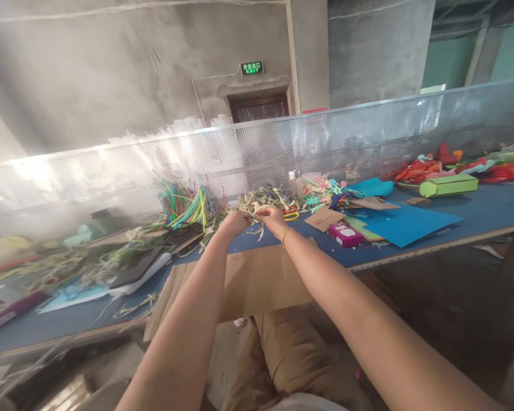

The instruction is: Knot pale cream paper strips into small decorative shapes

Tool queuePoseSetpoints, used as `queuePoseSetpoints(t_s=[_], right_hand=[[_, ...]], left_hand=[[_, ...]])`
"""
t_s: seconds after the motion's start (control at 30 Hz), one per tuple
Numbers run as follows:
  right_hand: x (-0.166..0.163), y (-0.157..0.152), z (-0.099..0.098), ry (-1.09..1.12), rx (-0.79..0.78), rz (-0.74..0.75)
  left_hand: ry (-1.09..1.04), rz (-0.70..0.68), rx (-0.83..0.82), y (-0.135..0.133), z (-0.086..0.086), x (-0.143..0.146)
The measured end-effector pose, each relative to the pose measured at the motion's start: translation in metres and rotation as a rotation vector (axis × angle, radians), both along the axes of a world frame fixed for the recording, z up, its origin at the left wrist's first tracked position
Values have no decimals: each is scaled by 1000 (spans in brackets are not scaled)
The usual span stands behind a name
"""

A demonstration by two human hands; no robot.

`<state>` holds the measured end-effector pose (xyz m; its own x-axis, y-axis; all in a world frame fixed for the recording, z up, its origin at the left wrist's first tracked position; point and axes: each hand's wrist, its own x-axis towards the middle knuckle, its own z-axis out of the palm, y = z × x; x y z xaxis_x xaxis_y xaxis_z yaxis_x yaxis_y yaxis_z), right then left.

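My left hand (239, 221) and my right hand (272, 219) meet at the middle of the workbench, their fingertips pinched close together. Between them is a thin pale strip (260, 233), which looks like dried leaf or husk; one end hangs below the fingers. Both hands are closed on it, though the fingers hide most of the piece. Just behind lies a heap of similar pale green strips (274, 197). Yellow loop handles (292, 216), perhaps of scissors, sit right of my right hand. Under my forearms a brown cardboard sheet (261, 279) overhangs the front edge.
Colourful thin stems (184, 205) stand left, beside a dark flat device (137, 267) and plant strips. Rightward are a purple box (345, 234), blue sheets (415, 222), a lime-green box (449, 186) and red pieces (417, 170). A perforated metal screen (175, 154) runs behind the blue bench.
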<state>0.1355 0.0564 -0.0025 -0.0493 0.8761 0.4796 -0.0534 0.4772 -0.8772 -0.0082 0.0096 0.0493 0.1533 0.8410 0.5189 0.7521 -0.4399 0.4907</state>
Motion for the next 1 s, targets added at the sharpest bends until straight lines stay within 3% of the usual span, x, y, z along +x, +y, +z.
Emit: queuePoseSetpoints(t_s=[0.17, 0.33, 0.5, 0.7, 1.0], right_hand=[[-1, -1, 0, 11, -16, 38], [-2, -3, 0, 20, -32, 93], [1, -3, 1, 52, -68, 60], [4, -5, 1, 54, -113, 26], [2, -5, 4, 72, -145, 134]], left_hand=[[-324, -71, -70, -3, -20, 3], [-431, -126, -102, -5, -33, -3], [-541, -193, -149, -6, -37, -6], [-855, -235, -255, -3, -40, -7], [-879, -265, -308, -6, -41, -7]])
